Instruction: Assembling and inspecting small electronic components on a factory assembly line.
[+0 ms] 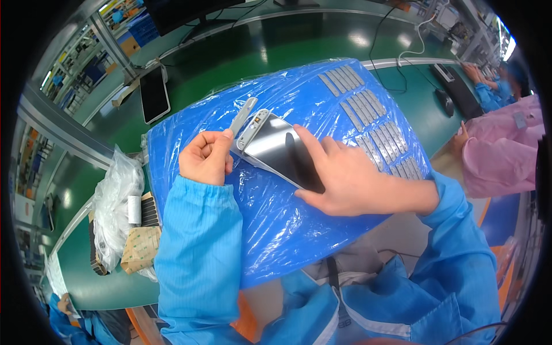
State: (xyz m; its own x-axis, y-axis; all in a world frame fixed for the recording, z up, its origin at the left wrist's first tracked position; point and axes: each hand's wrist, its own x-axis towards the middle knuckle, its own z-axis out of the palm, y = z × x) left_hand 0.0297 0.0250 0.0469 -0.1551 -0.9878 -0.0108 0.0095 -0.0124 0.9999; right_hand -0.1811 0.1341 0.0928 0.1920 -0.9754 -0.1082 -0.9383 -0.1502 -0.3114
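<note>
- The left hand had its thumb and first finger pinched on a thin grey strip, just beside the pale end of the gadget; its other fingers were curled in.
- The right hand was spread wide, with thumb and pointing finger on two sides of the gadget, seeming to hold it steady.
- The gadget lay under that hand, black screen up, over a shiny blue mat.
- The step looked like putting the strip on the gadget's end or taking it off; I could not tell which.
- The next move seemed to need a steady gadget and gentle left fingers.
- Right of the gadget, more grey strips lay in neat groups.
- Left of the gadget, past the mat, sat a crinkly plastic bag.
</note>
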